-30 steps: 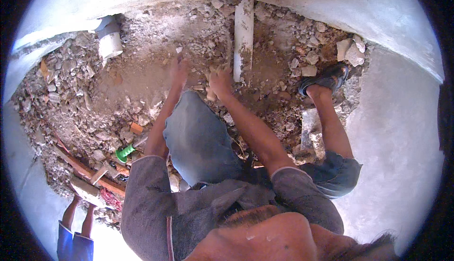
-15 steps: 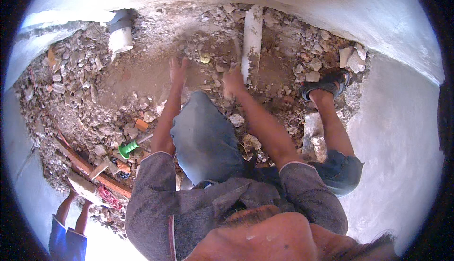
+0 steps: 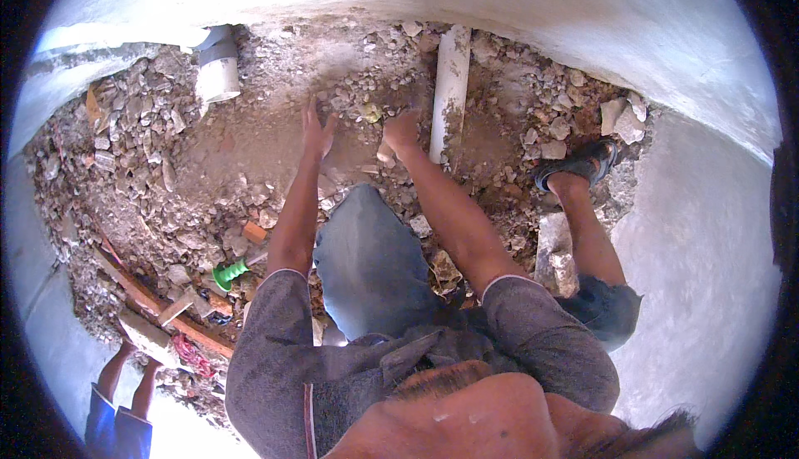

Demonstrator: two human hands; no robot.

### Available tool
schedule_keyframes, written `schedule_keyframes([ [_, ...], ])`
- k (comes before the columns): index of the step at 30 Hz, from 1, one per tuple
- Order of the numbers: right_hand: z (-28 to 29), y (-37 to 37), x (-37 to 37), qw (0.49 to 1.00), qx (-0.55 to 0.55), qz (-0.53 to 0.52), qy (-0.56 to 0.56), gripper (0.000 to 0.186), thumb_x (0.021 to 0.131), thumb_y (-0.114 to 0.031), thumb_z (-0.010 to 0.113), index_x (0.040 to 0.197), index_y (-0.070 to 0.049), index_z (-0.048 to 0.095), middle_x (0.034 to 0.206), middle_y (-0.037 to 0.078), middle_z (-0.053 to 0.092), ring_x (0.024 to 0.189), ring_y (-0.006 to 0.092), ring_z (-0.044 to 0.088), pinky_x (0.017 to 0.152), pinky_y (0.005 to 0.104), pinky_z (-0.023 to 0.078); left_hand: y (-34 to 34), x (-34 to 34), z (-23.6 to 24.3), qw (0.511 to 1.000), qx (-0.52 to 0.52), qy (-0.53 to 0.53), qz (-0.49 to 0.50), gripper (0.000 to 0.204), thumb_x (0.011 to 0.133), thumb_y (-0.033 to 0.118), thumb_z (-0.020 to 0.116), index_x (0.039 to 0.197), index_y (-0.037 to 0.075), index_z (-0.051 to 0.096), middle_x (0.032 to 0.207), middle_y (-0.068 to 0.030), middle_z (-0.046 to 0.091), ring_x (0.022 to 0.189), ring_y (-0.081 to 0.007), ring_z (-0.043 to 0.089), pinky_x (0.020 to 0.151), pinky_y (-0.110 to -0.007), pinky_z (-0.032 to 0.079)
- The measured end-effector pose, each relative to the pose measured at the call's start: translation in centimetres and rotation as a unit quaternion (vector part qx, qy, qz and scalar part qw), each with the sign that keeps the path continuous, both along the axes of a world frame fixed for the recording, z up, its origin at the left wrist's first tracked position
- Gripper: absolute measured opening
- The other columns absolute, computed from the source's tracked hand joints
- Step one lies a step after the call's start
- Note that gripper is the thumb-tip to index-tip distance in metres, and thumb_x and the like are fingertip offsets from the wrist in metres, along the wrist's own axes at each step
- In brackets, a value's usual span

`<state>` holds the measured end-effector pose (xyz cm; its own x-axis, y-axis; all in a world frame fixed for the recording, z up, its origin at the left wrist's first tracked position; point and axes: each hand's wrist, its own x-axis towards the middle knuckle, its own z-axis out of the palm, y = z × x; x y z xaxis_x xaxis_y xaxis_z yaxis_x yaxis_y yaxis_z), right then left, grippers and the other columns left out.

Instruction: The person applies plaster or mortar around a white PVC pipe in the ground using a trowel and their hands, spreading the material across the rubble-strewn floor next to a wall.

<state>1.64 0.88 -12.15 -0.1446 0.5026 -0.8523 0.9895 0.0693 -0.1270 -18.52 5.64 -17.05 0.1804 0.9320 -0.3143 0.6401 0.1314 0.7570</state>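
My left hand is over the dusty soil with its fingers apart, holding nothing that I can see. To its right, my right hand is closed. A pale, rounded end shows below the fist, but I cannot make out what it belongs to. A small yellowish lump lies among the stones between my hands. Just right of my right hand, a white pipe smeared with dirt runs out from the wall. Loose grey rubble surrounds both hands.
A short white pipe end with a grey collar juts out at the upper left. A green-handled tool lies left of my knee, near orange brick pieces. A co-worker's legs show at lower left. Plastered walls enclose the rubble.
My right hand has shifted slightly left, and a blurred, pale stick-like shape above it no longer shows. The left hand's fingers have spread. The whole view has shifted a little.
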Motion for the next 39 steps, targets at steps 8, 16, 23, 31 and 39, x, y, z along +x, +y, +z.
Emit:
schedule_keyframes([
  [8, 5.1, -4.0, 0.1, 0.99, 0.081, -0.111, -0.009, 0.038, 0.08, -0.02, 0.051, 0.104, 0.008, 0.057, 0.11, 0.031, 0.053, 0.107, 0.0445, 0.048, 0.094, 0.0475, 0.037, 0.8, 0.1, 0.0, 0.995, 0.066, 0.074, 0.007, 0.071, 0.083, 0.039, 0.058, 0.138, 0.008, 0.025, 0.136, -0.0218, 0.033, 0.129, -0.0374, 0.028, 0.105, -0.046, 0.026],
  [16, 5.8, -8.8, -2.6, 0.904, 0.24, -0.328, 0.135, 0.044, 0.076, -0.023, 0.056, 0.104, 0.01, 0.05, 0.091, 0.026, 0.06, 0.086, 0.0467, 0.057, 0.078, 0.0496, 0.046, -0.1, 1.5, -2.3, 0.998, -0.01, 0.062, -0.003, 0.068, 0.082, 0.04, 0.056, 0.135, 0.005, 0.032, 0.134, -0.0223, 0.035, 0.128, -0.0375, 0.028, 0.105, -0.049, 0.022],
  [23, -3.1, -9.6, -3.9, 0.931, 0.188, -0.311, 0.03, 0.044, 0.082, -0.023, 0.051, 0.111, 0.009, 0.047, 0.096, 0.024, 0.059, 0.087, 0.0403, 0.059, 0.083, 0.0452, 0.044, 1.9, 2.9, 0.3, 0.999, -0.021, -0.016, -0.026, 0.066, 0.081, 0.042, 0.055, 0.137, 0.017, 0.032, 0.139, -0.019, 0.031, 0.13, -0.0363, 0.026, 0.106, -0.048, 0.021],
  [31, 4.9, -6.1, -2.0, 0.807, 0.163, -0.551, 0.134, 0.054, 0.079, -0.024, 0.056, 0.118, 0.005, 0.034, 0.1, 0.032, 0.055, 0.092, 0.0411, 0.057, 0.075, 0.0477, 0.045, 2.1, 3.7, -0.1, 0.996, -0.006, 0.086, -0.033, 0.066, 0.083, 0.05, 0.051, 0.138, 0.019, 0.031, 0.145, -0.0159, 0.019, 0.132, -0.0375, 0.021, 0.108, -0.047, 0.02],
  [39, 7.8, -8.1, -3.1, 0.858, 0.093, -0.49, 0.12, 0.052, 0.079, -0.02, 0.054, 0.121, 0.011, 0.044, 0.111, 0.032, 0.053, 0.103, 0.0386, 0.054, 0.092, 0.0426, 0.042, 2.9, 3.3, -0.9, 0.973, 0.066, 0.202, -0.085, 0.063, 0.083, 0.054, 0.048, 0.137, 0.025, 0.035, 0.147, -0.0103, 0.018, 0.135, -0.033, 0.017, 0.107, -0.055, 0.013],
])
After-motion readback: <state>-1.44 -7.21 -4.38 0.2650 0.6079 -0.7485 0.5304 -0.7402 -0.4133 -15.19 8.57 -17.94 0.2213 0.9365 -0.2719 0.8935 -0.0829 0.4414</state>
